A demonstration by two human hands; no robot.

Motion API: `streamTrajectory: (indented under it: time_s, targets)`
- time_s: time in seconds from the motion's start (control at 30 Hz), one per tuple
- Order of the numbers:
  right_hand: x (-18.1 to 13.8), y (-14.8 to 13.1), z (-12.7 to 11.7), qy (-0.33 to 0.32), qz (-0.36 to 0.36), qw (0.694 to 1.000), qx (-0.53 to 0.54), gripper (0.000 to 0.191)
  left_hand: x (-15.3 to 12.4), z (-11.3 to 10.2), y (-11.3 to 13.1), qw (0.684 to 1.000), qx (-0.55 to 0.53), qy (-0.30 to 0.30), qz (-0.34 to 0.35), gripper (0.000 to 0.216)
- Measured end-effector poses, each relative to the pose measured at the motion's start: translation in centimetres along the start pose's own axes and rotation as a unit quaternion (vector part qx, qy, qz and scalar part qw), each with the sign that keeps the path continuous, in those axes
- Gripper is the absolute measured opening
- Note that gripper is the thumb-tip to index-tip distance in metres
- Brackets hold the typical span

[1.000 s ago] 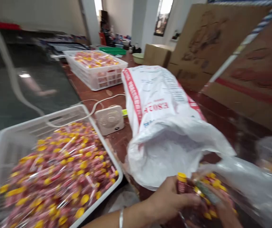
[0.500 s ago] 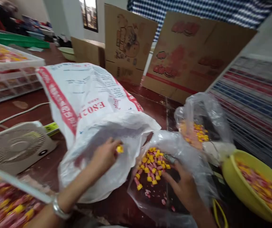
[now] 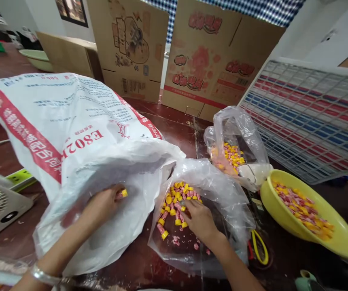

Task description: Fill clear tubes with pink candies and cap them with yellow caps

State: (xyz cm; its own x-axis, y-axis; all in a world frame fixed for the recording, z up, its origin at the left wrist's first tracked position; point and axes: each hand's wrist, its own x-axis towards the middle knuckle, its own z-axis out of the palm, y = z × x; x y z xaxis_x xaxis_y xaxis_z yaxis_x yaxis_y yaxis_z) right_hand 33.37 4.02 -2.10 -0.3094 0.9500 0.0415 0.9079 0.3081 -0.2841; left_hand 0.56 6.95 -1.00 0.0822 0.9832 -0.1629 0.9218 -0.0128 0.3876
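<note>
My left hand (image 3: 105, 202), with a silver bangle on the wrist, is inside the mouth of a white woven sack (image 3: 90, 115) with red print. It pinches a small tube (image 3: 122, 193) with a yellow cap and pink contents. Beside the sack lies a clear plastic bag (image 3: 222, 202), holding a pile of the same yellow-capped tubes (image 3: 172, 204). My right hand (image 3: 200, 220) is at the right side of this pile, its fingers closed around a tube there. Its fingertips are partly hidden among the tubes. Some loose pink bits (image 3: 176, 241) lie in front of the pile.
A yellow basin (image 3: 283, 218) of pink and yellow pieces stands at the right, with yellow-handled scissors (image 3: 260, 246) before it. Behind are another clear bag (image 3: 243, 133), cardboard boxes (image 3: 189, 81) and a white wire rack (image 3: 307, 121). A fan (image 3: 1, 206) sits at the left.
The view has turned right. My right hand has moved left onto the pile and its fingers have closed. My left hand still holds its tube inside the sack.
</note>
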Motion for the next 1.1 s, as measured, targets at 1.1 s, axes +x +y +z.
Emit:
streamTrajectory:
  time_s: [1.1]
  targets:
    - [-1.8, -6.6, -4.2, -0.044, -0.247, 0.914, 0.318, 0.071, -11.2, 4.0, 10.8, 0.546, -0.805, -0.198, -0.123, 0.032]
